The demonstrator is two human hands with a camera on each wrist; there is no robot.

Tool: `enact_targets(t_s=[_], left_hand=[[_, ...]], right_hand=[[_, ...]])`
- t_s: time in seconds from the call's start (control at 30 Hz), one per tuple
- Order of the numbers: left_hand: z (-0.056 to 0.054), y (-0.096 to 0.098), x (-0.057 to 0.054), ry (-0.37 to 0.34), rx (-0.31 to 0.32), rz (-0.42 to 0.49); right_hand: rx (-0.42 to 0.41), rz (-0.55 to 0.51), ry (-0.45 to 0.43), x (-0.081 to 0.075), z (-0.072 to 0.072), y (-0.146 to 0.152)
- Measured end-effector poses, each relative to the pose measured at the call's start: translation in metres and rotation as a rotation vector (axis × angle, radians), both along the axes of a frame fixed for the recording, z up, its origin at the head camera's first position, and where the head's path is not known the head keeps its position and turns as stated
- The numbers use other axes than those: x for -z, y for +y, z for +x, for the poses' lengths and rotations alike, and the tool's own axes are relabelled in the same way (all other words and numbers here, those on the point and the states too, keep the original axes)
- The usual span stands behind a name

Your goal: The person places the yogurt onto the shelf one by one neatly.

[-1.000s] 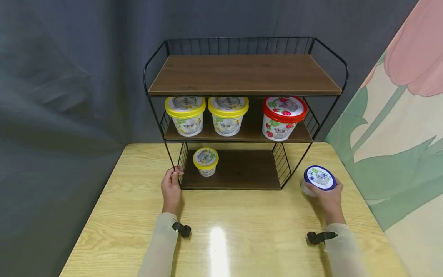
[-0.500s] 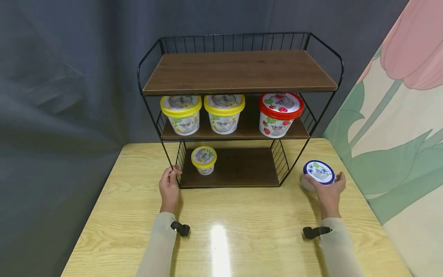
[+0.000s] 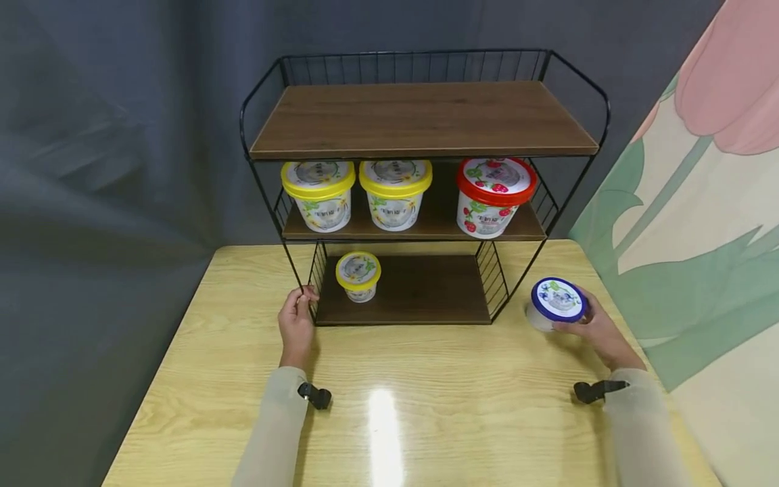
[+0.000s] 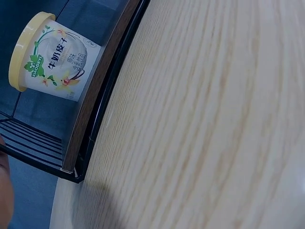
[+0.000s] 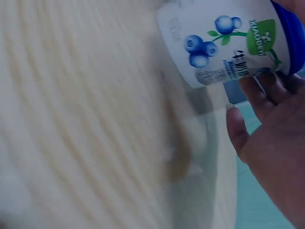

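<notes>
My left hand [image 3: 297, 321] grips the lower left side of the black wire rack [image 3: 424, 153]. Only a sliver of that hand [image 4: 5, 191] enters the left wrist view. At the right, my right hand [image 3: 593, 329] holds a white tub with a blue lid [image 3: 558, 301], with the thumb at its near side and fingers at its right. Blueberries are printed on the blue-lidded tub [image 5: 224, 40] in the right wrist view. Whether its base touches the table cannot be told. A small yellow-lidded tub [image 3: 358, 275] stands at the left of the rack's bottom shelf [image 3: 432, 291].
On the middle shelf [image 3: 444, 230] stand two large yellow-lidded tubs, the left one [image 3: 319, 196] and the right one [image 3: 395, 195], plus a large red-lidded tub [image 3: 496, 197]. The dark top shelf [image 3: 420, 118] lies above. A pale wood table [image 3: 456, 392] carries the rack before a dark curtain [image 3: 122, 135].
My right forearm has swung to the right, and the right hand has closed in around the blue-lidded tub from its right side. The left hand stays on the rack. The view shifts slightly.
</notes>
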State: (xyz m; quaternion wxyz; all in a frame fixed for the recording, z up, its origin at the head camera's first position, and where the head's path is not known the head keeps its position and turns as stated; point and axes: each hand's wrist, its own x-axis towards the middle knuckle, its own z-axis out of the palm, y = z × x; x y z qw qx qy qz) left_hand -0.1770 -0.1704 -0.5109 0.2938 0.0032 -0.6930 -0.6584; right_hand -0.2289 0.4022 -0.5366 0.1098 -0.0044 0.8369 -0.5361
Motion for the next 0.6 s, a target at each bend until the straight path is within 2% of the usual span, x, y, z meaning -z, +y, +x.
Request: enact_targets(t_s=[0.1,0.27,0.33,0.4,0.5,0.6], left_hand=[[0.001,-0.001,0.000,-0.013,0.006,-0.003],[-0.001,0.000,0.001,-0.003,-0.005,0.017],[-0.002,0.001,0.001,0.000,0.002,0.014],[-0.004,0.001,0.006,-0.001,0.008,0.017],[-0.011,-0.002,0.018,0.015,0.004,0.006],[-0.016,-0.006,0.029,0.036,-0.012,-0.006]], right_hand=[[0.114,-0.033,-0.005,0.004,0.004,-0.018],[0.464,-0.053,0.013,0.004,0.007,-0.059],[0.557,-0.050,0.024,0.003,0.008,-0.071],[0.575,-0.052,0.025,0.002,0.009,-0.075],[0.536,-0.051,0.033,0.001,0.007,-0.075],[0.482,-0.050,0.046,-0.002,-0.002,-0.073]])
